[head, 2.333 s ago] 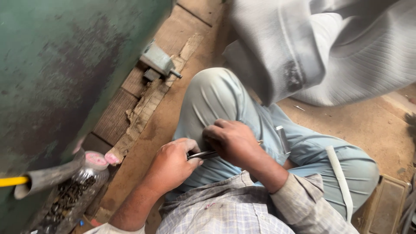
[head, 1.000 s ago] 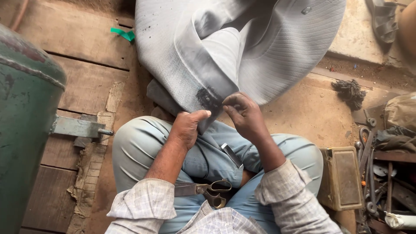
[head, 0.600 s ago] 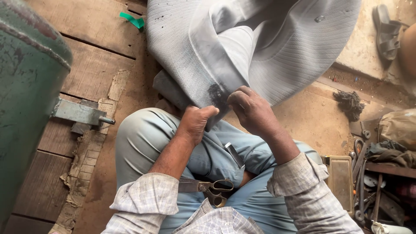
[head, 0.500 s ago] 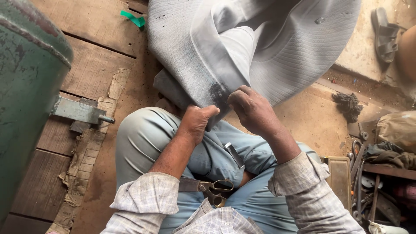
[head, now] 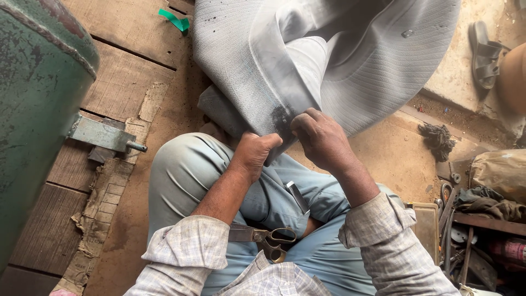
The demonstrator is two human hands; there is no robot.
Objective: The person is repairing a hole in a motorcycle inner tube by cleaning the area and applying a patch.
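Note:
A large grey rubber inner tube [head: 339, 60] lies folded over my knees. A dark scuffed patch [head: 281, 116] marks its near fold. My left hand [head: 253, 155] pinches the fold just below that patch. My right hand [head: 320, 137] grips the tube's edge beside the patch, fingers curled over it. A pair of scissors [head: 263, 237] rests in my lap, untouched. A thin metal tool [head: 297, 196] pokes from my trouser pocket.
A big green metal tank [head: 33, 109] with a grey bracket [head: 104, 135] stands at the left on wooden planks. A sandal [head: 485, 55] lies at the top right. Tools, rags and a sack [head: 501, 170] crowd the right edge. A green scrap [head: 176, 20] lies on the floor.
Earlier both hands were down at my lap by the scissors. They have since risen to the tube's fold, and the view has swung from the tank toward the tube.

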